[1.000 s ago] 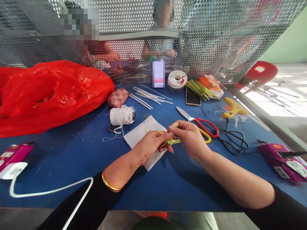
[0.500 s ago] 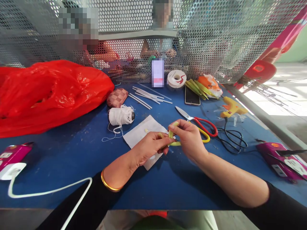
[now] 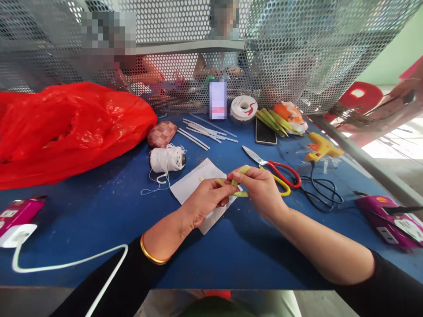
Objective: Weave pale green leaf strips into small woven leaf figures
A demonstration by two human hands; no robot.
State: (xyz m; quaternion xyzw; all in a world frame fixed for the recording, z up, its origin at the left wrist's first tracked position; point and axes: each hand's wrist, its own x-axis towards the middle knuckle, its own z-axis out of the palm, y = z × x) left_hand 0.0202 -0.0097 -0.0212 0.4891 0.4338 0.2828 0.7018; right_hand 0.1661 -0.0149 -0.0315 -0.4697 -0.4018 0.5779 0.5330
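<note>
My left hand [image 3: 209,197] is closed in a pinch on a pale green leaf strip [image 3: 242,193], above the middle of the desk. Close against it, my right hand [image 3: 266,189] pinches the same material, whose folded end sticks up between its thumb and fingers. Where the strip bends between the hands is partly hidden by my fingers. Under my left hand lies a sheet of white paper [image 3: 188,182]. Scissors [image 3: 253,154], with one red and one yellow handle loop, rest just beyond my right hand.
White sticks [image 3: 205,131], a thread spool [image 3: 165,159] and a ribbon roll [image 3: 243,108] lie farther back. Green leaves [image 3: 271,121] overlap a dark phone [image 3: 265,134]. A red plastic bag [image 3: 76,127] fills the left. A yellow glue gun [image 3: 322,147] with its cord stands right.
My right hand has turned the folded end of the leaf strip, which now leans more to the right. At the far right, a person in pink has come into view beyond the desk.
</note>
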